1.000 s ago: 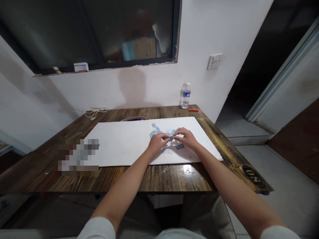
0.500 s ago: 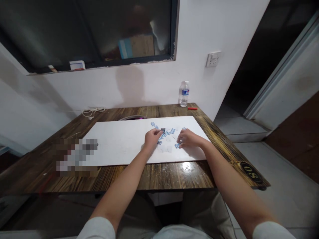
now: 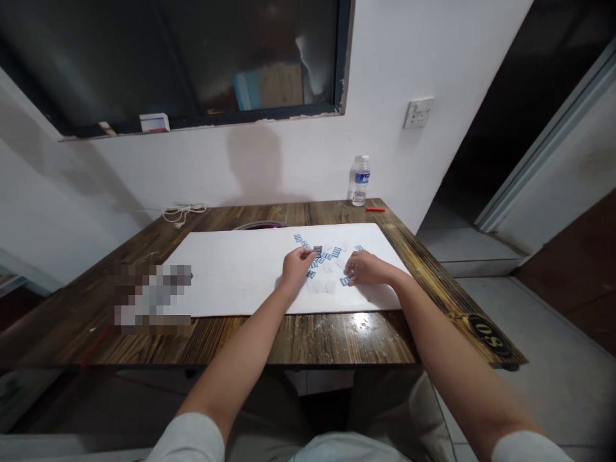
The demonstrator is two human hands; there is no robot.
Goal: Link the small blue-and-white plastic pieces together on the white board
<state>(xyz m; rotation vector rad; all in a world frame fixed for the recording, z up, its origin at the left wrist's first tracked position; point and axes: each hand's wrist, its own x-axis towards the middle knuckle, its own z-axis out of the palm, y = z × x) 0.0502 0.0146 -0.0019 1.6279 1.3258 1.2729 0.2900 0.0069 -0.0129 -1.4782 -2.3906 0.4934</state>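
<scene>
Both my hands rest on a white sheet (image 3: 231, 276) spread over a wooden table (image 3: 312, 340). My left hand (image 3: 297, 264) pinches a small dark-and-white tile (image 3: 317, 249) between thumb and fingers, held just above the sheet. My right hand (image 3: 366, 267) lies with curled fingers on the sheet, fingertips on a small blue-striped tile (image 3: 344, 281). Several more blue-striped tiles (image 3: 332, 252) lie scattered between and beyond the hands.
A water bottle (image 3: 360, 181) and a red pen (image 3: 375, 209) sit at the table's far right by the wall. A coiled white cord (image 3: 183, 213) lies far left. A blurred patch (image 3: 153, 299) covers the near left. Open floor and a doorway lie right.
My hands, joined together on one tile a second ago, have come apart. The left hand carried the dark tile up and left; the right hand dropped onto a striped tile.
</scene>
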